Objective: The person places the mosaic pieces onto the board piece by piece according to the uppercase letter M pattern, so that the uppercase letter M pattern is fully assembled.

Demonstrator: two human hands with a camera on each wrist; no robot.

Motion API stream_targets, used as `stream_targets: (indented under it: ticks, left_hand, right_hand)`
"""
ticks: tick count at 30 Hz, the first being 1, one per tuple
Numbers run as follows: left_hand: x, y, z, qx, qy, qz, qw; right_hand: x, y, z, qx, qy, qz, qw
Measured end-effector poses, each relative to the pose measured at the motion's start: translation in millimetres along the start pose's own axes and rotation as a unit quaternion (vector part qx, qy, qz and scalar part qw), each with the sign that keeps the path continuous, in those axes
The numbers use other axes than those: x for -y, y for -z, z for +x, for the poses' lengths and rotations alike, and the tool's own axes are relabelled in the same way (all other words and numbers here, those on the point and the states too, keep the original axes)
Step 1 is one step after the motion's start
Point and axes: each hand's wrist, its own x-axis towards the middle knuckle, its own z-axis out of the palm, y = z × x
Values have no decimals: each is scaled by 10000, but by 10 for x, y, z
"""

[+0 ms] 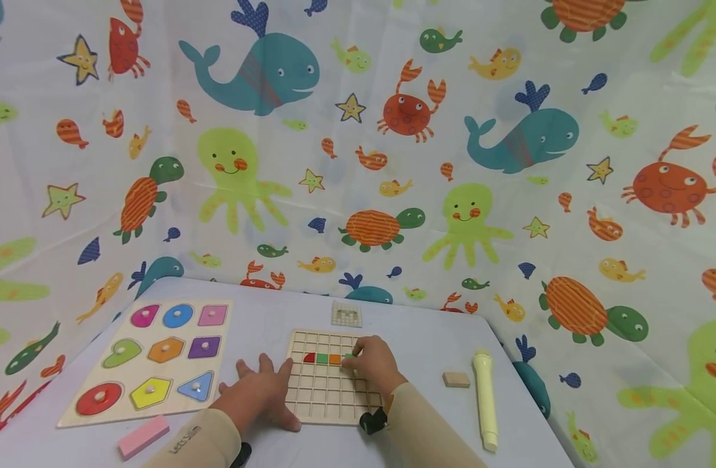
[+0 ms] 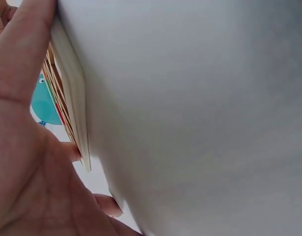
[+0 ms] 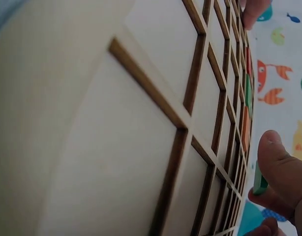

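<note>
The right hand (image 1: pixel 374 364) is pinching a small green flat tile (image 3: pixel 257 180) between thumb and fingertips and lowering it onto the pale wooden grid board (image 1: pixel 328 400), in the row second from the far edge, just right of the orange tile (image 1: pixel 334 359). The left hand (image 1: pixel 259 393) is lying flat with fingers spread, its fingertips pressing against the board's left edge and holding nothing; the left wrist view is showing that edge against the palm. The board is sitting on the near middle of the grey table (image 1: pixel 422 338), and a red tile (image 1: pixel 309 357), a green tile (image 1: pixel 322 358) and the orange one are already filling neighbouring cells in a line. To seat the piece well, it probably pays to be keeping the tile level, lining its edges up with the cell's thin ribs, and letting the left hand brace the board so it is not sliding. A small pattern card (image 1: pixel 346 314) is lying just beyond the far edge. Left of the board is a wooden shape puzzle with coloured knobbed pieces (image 1: pixel 153 361), with a pink block (image 1: pixel 144 436) near it. To the right are a small wooden block (image 1: pixel 456 379) and a pale yellow pen-like stick (image 1: pixel 485 398)
</note>
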Motion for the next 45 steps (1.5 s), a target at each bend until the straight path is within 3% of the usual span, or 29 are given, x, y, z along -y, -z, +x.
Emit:
stream_targets:
  ticks: [26, 41, 45]
  left_hand:
    - [3, -18, 21, 35, -29, 40, 10000]
    - [-6, -1, -5, -24, -26, 39, 10000]
    - [-1, -6, -6, -7, -5, 32, 10000]
  right_hand:
    - [17, -79, 88, 278, -239, 60, 9993]
    - [77, 60, -25, 180, 376, -248, 9988]
    - [36, 70, -189, -54, 361, 227, 9991]
